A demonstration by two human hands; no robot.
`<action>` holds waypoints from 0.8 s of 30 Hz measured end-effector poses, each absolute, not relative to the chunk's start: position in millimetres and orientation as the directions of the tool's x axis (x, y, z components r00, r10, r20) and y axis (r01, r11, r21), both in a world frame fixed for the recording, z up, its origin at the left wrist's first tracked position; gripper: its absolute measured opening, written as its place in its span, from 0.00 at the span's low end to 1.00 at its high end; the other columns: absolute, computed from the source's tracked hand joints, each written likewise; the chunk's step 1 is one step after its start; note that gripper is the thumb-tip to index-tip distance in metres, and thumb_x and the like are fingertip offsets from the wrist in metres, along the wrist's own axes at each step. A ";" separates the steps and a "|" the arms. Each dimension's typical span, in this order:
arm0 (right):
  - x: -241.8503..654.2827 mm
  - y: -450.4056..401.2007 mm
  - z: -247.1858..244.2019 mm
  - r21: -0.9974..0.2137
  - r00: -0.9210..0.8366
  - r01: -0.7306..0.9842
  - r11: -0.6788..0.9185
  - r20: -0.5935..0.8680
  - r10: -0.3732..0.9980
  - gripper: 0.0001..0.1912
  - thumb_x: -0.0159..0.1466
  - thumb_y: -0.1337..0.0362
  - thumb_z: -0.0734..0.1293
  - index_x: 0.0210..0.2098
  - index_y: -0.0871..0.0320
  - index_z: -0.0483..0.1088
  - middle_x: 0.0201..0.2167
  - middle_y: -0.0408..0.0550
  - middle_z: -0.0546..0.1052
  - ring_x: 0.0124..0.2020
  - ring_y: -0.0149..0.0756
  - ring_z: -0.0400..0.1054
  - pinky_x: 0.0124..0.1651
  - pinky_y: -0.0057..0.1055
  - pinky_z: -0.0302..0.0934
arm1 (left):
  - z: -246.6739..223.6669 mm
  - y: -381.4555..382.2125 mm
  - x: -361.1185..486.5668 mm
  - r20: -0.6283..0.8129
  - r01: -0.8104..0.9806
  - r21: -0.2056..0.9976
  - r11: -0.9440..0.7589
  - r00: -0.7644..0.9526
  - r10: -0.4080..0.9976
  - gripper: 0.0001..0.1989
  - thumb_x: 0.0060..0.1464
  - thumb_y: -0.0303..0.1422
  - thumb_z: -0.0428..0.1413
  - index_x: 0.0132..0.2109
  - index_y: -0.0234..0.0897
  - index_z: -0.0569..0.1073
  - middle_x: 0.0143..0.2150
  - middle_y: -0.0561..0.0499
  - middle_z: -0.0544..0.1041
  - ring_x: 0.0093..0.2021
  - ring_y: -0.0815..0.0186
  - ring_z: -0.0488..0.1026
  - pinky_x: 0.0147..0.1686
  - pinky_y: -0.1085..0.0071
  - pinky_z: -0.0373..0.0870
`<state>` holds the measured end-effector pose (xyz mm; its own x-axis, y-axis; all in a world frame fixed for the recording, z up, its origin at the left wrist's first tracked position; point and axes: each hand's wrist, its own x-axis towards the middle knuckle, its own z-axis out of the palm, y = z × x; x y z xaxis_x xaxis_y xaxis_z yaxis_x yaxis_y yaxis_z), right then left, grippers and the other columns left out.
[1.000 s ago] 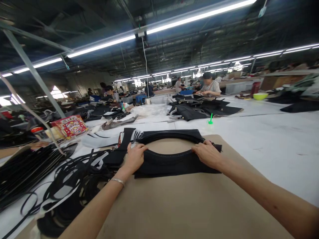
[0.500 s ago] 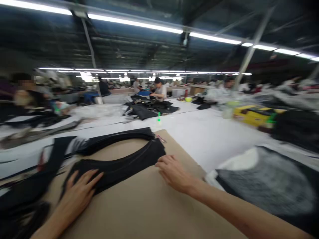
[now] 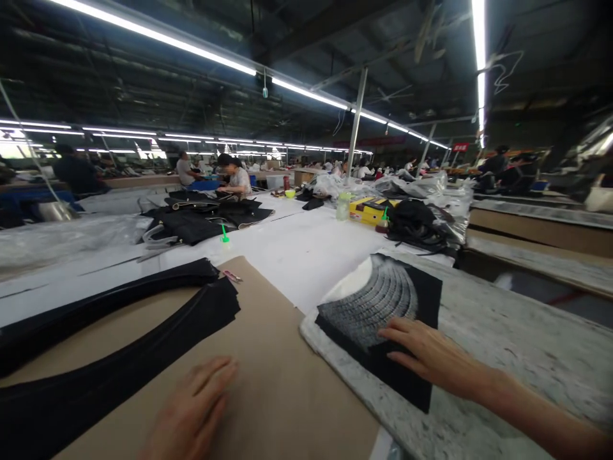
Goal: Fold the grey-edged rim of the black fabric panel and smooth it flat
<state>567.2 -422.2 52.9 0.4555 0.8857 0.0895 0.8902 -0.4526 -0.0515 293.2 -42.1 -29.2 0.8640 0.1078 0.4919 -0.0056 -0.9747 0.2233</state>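
Note:
My right hand [image 3: 416,350] is at the near side of a black fabric piece [image 3: 431,300] printed with curved grey-white bands. Its fingers are stretched out and apart; whether they press on the cloth I cannot tell. My left hand [image 3: 194,406], slightly blurred, is over the brown board [image 3: 272,345] with its fingers extended and nothing visible in them. Left of it lies a long black fabric piece [image 3: 158,348] with a curved opening. Small pinkish-red snips or a similar tool [image 3: 232,276] rest near the board's far corner.
A speckled grey-white slab [image 3: 502,332] carries the printed piece. Farther off are a green-tipped bottle [image 3: 225,236], a yellow box [image 3: 368,211], piled black fabric [image 3: 205,220] and clear plastic [image 3: 71,243]. A person [image 3: 234,176] works across the white table [image 3: 297,246].
The view has swung right. My right hand has moved from the brown board to the printed piece, and my left hand has come off the long black fabric, rightward over the board.

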 end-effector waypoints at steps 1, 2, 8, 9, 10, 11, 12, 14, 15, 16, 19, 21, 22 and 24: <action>563.0 -423.9 49.2 -0.039 0.447 0.894 -0.445 0.087 0.890 0.14 0.67 0.65 0.62 0.51 0.53 0.69 0.45 0.51 0.71 0.44 0.42 0.69 0.48 0.41 0.63 | -17.8 -69.8 317.9 0.502 -0.079 0.266 -0.961 0.862 0.069 0.17 0.61 0.33 0.49 0.55 0.49 0.72 0.56 0.52 0.74 0.55 0.62 0.71 0.55 0.67 0.68; 559.2 -424.3 45.2 -0.016 0.436 0.900 -0.437 0.092 0.895 0.14 0.66 0.66 0.63 0.51 0.53 0.69 0.44 0.51 0.71 0.44 0.42 0.68 0.48 0.41 0.62 | -6.5 -97.9 341.8 0.485 -0.159 0.310 -0.937 0.875 0.012 0.18 0.61 0.31 0.47 0.56 0.46 0.72 0.55 0.50 0.75 0.55 0.62 0.70 0.56 0.66 0.68; 556.6 -422.0 25.9 0.085 0.387 0.910 -0.406 0.175 0.905 0.10 0.63 0.74 0.63 0.43 0.58 0.71 0.36 0.49 0.71 0.37 0.44 0.67 0.40 0.41 0.62 | 22.2 -211.0 441.8 0.313 -0.250 0.523 -0.815 0.946 -0.090 0.25 0.57 0.21 0.45 0.60 0.37 0.67 0.54 0.46 0.74 0.56 0.61 0.66 0.58 0.61 0.65; 558.8 -422.0 23.4 0.075 0.380 0.914 -0.399 0.191 0.905 0.09 0.63 0.74 0.62 0.41 0.59 0.71 0.35 0.49 0.71 0.36 0.43 0.67 0.38 0.41 0.61 | 19.1 -217.8 449.1 0.294 -0.243 0.514 -0.823 0.951 -0.097 0.25 0.57 0.21 0.45 0.60 0.37 0.66 0.53 0.46 0.74 0.55 0.59 0.66 0.58 0.60 0.65; 561.3 -422.1 21.0 0.061 0.373 0.918 -0.393 0.207 0.904 0.09 0.63 0.75 0.61 0.38 0.59 0.71 0.34 0.48 0.71 0.35 0.43 0.67 0.38 0.40 0.61 | 15.0 -222.3 454.1 0.277 -0.238 0.504 -0.830 0.955 -0.105 0.25 0.57 0.20 0.44 0.60 0.36 0.66 0.52 0.45 0.74 0.55 0.59 0.66 0.57 0.59 0.65; 563.7 -422.2 18.5 0.046 0.370 0.920 -0.389 0.223 0.902 0.09 0.63 0.75 0.60 0.36 0.59 0.70 0.33 0.48 0.71 0.34 0.42 0.66 0.37 0.39 0.61 | 10.5 -225.1 457.2 0.266 -0.231 0.499 -0.835 0.958 -0.107 0.25 0.57 0.20 0.44 0.60 0.36 0.66 0.51 0.46 0.75 0.54 0.58 0.66 0.57 0.58 0.64; 565.9 -422.2 16.2 0.029 0.369 0.922 -0.386 0.236 0.899 0.09 0.64 0.76 0.60 0.34 0.60 0.70 0.32 0.48 0.71 0.34 0.41 0.66 0.37 0.37 0.60 | 6.0 -226.9 458.8 0.260 -0.225 0.500 -0.836 0.960 -0.103 0.25 0.57 0.20 0.44 0.60 0.36 0.66 0.50 0.46 0.75 0.54 0.58 0.66 0.56 0.58 0.64; 569.2 -422.1 12.5 -0.012 0.369 0.925 -0.380 0.262 0.892 0.10 0.64 0.76 0.58 0.32 0.59 0.69 0.32 0.48 0.71 0.33 0.38 0.65 0.36 0.34 0.60 | -1.6 -228.9 459.7 0.262 -0.205 0.516 -0.832 0.962 -0.074 0.25 0.57 0.20 0.44 0.60 0.36 0.66 0.50 0.47 0.75 0.53 0.58 0.65 0.56 0.58 0.63; 570.3 -422.5 11.5 -0.037 0.372 0.926 -0.377 0.278 0.886 0.10 0.64 0.75 0.58 0.32 0.59 0.69 0.32 0.47 0.71 0.32 0.37 0.65 0.36 0.33 0.60 | -4.4 -229.8 459.7 0.264 -0.192 0.524 -0.830 0.963 -0.056 0.25 0.57 0.20 0.44 0.61 0.36 0.66 0.51 0.47 0.75 0.54 0.58 0.65 0.56 0.58 0.63; 571.6 -423.6 11.2 -0.066 0.377 0.925 -0.375 0.296 0.877 0.10 0.64 0.75 0.58 0.31 0.59 0.68 0.31 0.47 0.71 0.31 0.36 0.65 0.35 0.31 0.60 | -6.6 -230.7 459.9 0.265 -0.181 0.529 -0.829 0.963 -0.041 0.25 0.58 0.21 0.44 0.61 0.36 0.65 0.51 0.47 0.75 0.54 0.58 0.65 0.55 0.58 0.63; 580.1 -435.8 15.3 -0.179 0.437 0.900 -0.398 0.371 0.820 0.10 0.66 0.70 0.58 0.32 0.57 0.69 0.31 0.45 0.71 0.29 0.32 0.65 0.32 0.27 0.60 | -10.4 -233.8 461.7 0.272 -0.161 0.524 -0.837 0.962 -0.014 0.24 0.59 0.22 0.44 0.61 0.36 0.65 0.51 0.46 0.75 0.54 0.58 0.65 0.55 0.58 0.62; 594.2 -455.5 22.6 -0.280 0.523 0.852 -0.442 0.443 0.728 0.10 0.67 0.66 0.58 0.36 0.55 0.70 0.34 0.45 0.73 0.31 0.32 0.67 0.33 0.27 0.62 | -11.8 -235.9 463.6 0.287 -0.166 0.503 -0.848 0.958 -0.017 0.23 0.60 0.22 0.45 0.61 0.38 0.66 0.51 0.47 0.74 0.54 0.58 0.65 0.54 0.58 0.62; 604.3 -469.5 27.8 -0.337 0.577 0.817 -0.467 0.484 0.658 0.10 0.68 0.64 0.58 0.39 0.55 0.70 0.35 0.46 0.73 0.32 0.33 0.69 0.34 0.28 0.63 | -12.5 -237.0 464.5 0.297 -0.173 0.487 -0.856 0.955 -0.024 0.23 0.60 0.23 0.45 0.61 0.40 0.66 0.52 0.48 0.74 0.54 0.58 0.65 0.53 0.59 0.63; 628.8 -504.8 41.5 -0.458 0.684 0.726 -0.513 0.560 0.468 0.11 0.67 0.58 0.59 0.38 0.56 0.70 0.33 0.47 0.75 0.31 0.36 0.70 0.32 0.29 0.64 | -13.7 -239.1 466.1 0.314 -0.184 0.452 -0.873 0.949 -0.038 0.23 0.61 0.24 0.46 0.60 0.46 0.68 0.52 0.49 0.74 0.53 0.58 0.65 0.51 0.59 0.63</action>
<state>628.8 -504.8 41.5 0.6838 0.4684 0.5595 0.7261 -0.5132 -0.4577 466.1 -239.1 -13.7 0.9487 -0.0378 0.3140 -0.1843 -0.8729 0.4517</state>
